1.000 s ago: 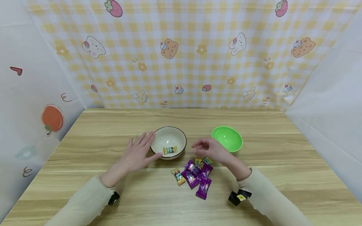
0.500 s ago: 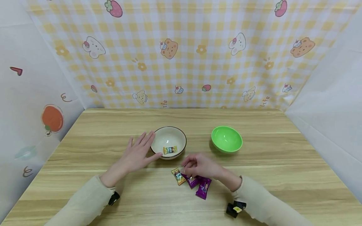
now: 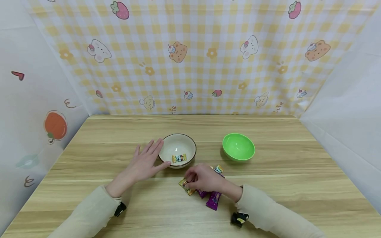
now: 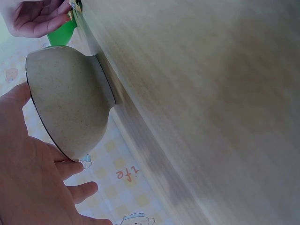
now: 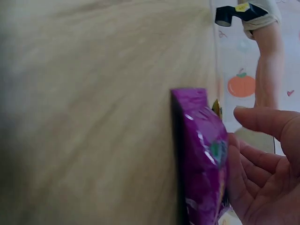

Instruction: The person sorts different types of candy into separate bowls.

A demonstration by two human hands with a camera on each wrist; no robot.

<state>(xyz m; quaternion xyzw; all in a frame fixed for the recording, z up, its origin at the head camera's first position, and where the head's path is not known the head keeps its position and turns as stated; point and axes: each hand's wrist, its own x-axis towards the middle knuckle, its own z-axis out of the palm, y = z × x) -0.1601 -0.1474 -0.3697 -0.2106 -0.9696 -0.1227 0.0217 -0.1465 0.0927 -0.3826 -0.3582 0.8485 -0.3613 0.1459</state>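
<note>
My left hand point(image 3: 144, 163) lies spread against the left side of a cream bowl point(image 3: 178, 143) with a dark rim; the thumb and index finger touch that rim. One yellow-wrapped candy point(image 3: 179, 158) lies inside the bowl. In front of it, my right hand point(image 3: 205, 178) reaches low over a pile of wrapped candies, thumb and fingertips at a second yellow-wrapped candy point(image 3: 183, 183) on the table. The hand partly covers the pile. Close up in the right wrist view is a purple-wrapped candy point(image 5: 204, 154), beside the curled fingers.
A green bowl point(image 3: 238, 147) stands to the right of the cream one. Another purple-wrapped candy point(image 3: 213, 201) and a yellow-and-green wrapper point(image 3: 218, 169) show around the right hand. Behind the wooden table point(image 3: 134, 211) hangs a checked yellow curtain point(image 3: 196, 72).
My right hand has moved from beside the green bowl down and left over the pile to the yellow candy, which has shifted slightly. The left hand has stayed at the cream bowl.
</note>
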